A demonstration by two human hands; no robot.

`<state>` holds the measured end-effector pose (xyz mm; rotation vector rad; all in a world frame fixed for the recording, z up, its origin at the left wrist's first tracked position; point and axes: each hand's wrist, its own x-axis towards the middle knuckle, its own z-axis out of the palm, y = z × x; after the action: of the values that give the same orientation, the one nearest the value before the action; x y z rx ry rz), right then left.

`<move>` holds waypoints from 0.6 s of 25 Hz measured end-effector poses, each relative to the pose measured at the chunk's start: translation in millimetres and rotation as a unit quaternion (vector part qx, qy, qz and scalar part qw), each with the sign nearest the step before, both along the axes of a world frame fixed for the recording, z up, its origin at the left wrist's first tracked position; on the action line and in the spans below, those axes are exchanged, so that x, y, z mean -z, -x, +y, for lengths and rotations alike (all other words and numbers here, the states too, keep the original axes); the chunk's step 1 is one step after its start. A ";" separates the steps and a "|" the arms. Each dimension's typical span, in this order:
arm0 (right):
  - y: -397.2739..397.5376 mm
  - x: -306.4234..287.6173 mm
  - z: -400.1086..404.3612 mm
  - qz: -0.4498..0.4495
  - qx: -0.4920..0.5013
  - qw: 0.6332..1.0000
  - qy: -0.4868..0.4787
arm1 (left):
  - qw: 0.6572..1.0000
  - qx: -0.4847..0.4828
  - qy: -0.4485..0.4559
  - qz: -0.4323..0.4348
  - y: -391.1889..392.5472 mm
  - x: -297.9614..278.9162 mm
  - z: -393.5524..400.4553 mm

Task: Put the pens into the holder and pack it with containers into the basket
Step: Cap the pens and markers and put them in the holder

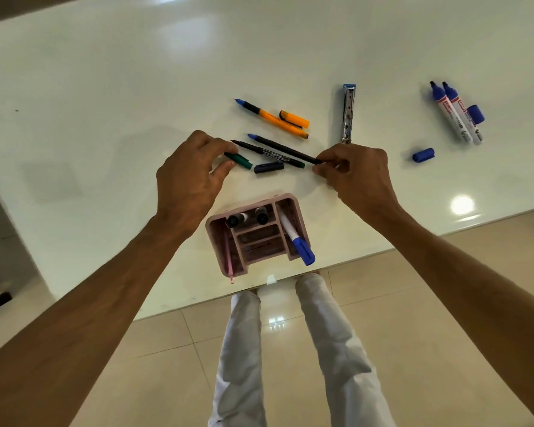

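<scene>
The left hand (191,177) is pinching a green cap (238,160) between thumb and forefinger, while the right hand (356,174) is gripping the rear end of a thin black pen (285,149) whose tip is blue. A second thin pen (267,154) with a dark tip is lying just beside it, and a dark blue cap (269,167) is resting on the white surface (105,118) between the hands. The pink holder (301,220) is standing close to the near edge, already carrying two black-capped markers (248,217), a blue-capped marker (296,241) and a pink pen (228,257).

The step in hand is probably capping a thin pen before it is going into the holder. Doing it well is meaning matching colours first (the green cap likely belongs to the dark-tipped pen with the green end, not the one being held), then lining cap and tip up along one axis and pressing until seated, keeping the tip off the surface.

Farther off, an orange pen (272,118) with its cap (294,118) alongside, a stapler (348,114), two uncapped markers (457,115) with one blue cap (476,114) touching them and another blue cap (423,155) are waiting.

No basket or containers are showing anywhere. The right fingers are mostly hiding behind the knuckles, so how many pens they are holding is hard to tell, and the print on the pens is too small to read.
</scene>
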<state>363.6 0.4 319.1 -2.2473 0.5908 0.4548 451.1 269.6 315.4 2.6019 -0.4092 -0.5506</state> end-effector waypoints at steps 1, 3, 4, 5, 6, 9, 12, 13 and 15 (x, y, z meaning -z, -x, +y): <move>3.2 -3.2 -2.1 0.001 0.020 1.000 -0.015 | 1.000 -0.004 0.002 0.002 -0.3 -0.2 2.4; 9.4 -10.4 -5.9 0.011 0.073 0.996 -0.055 | 1.000 -0.008 -0.004 0.003 -0.8 -1.0 6.5; 12.6 -14.3 -7.5 0.014 0.095 0.993 -0.071 | 1.000 -0.008 -0.013 0.001 -0.4 -1.7 8.2; 15.4 -18.2 -8.8 0.014 0.112 0.990 -0.085 | 1.000 -0.008 -0.022 -0.001 0.4 -2.3 9.7; 18.0 -23.0 -9.6 0.013 0.127 0.987 -0.101 | 1.000 -0.007 -0.029 -0.002 1.8 -2.6 11.3; 22.3 -39.6 -9.8 0.012 0.175 0.971 -0.164 | 0.999 -0.024 -0.023 0.019 6.3 -1.1 17.2; 24.7 -54.8 -9.1 0.001 0.212 0.952 -0.220 | 0.998 -0.040 -0.004 0.044 10.3 1.0 22.8; 25.3 -58.8 -9.3 -0.003 0.228 0.945 -0.235 | 0.998 -0.048 0.002 0.047 12.2 0.6 23.9; 26.6 -64.1 -9.4 -0.012 0.265 0.931 -0.252 | 0.995 -0.076 0.017 0.054 16.2 -1.6 25.2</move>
<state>337.0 -9.0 383.3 -1.5244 0.9166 0.2606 434.8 294.8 317.0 2.5311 -0.1808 -0.6220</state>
